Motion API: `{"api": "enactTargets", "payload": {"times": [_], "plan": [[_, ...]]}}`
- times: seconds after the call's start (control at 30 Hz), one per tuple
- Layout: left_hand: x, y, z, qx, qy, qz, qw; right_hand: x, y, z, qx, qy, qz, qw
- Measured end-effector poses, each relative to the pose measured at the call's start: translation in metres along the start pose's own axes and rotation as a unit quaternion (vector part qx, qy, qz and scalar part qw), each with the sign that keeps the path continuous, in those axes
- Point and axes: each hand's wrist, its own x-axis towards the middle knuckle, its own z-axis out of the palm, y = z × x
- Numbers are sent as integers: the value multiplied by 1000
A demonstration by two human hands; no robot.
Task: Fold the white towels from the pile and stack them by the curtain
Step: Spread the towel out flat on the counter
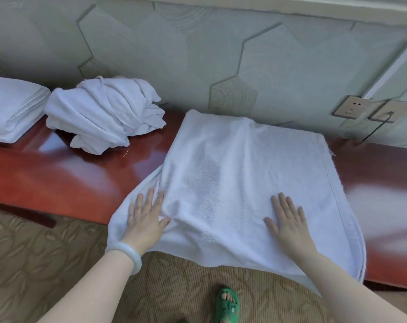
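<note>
A white towel (239, 173) lies spread over the glossy red-brown table (65, 173), its near edge hanging over the table's front. My left hand (145, 217) presses flat on the towel's near left corner, fingers straight. My right hand (288, 220) lies flat on the towel's near right part, fingers spread. A crumpled pile of white towels (104, 115) sits at the back left of the table. A neat stack of folded white towels (11, 108) stands at the far left edge of the view.
A patterned wall with a socket plate (354, 107) and a thin black cable (379, 127) runs behind the table. Patterned carpet (34, 259) covers the floor. A foot in a green sandal (227, 304) stands below the towel.
</note>
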Motion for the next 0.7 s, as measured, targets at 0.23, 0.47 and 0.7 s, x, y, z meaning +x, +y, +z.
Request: {"api": "enactTargets", "payload": {"times": [0.23, 0.47, 0.7], "plan": [[-31, 37, 2, -127, 217, -22, 968, -10, 29, -42, 431, -52, 89, 896], [-78, 114, 80, -672, -97, -290, 674, -54, 28, -37, 692, 18, 134, 709], [-55, 122, 96, -798, -113, -320, 498, -123, -3, 27, 874, -74, 290, 382]]}}
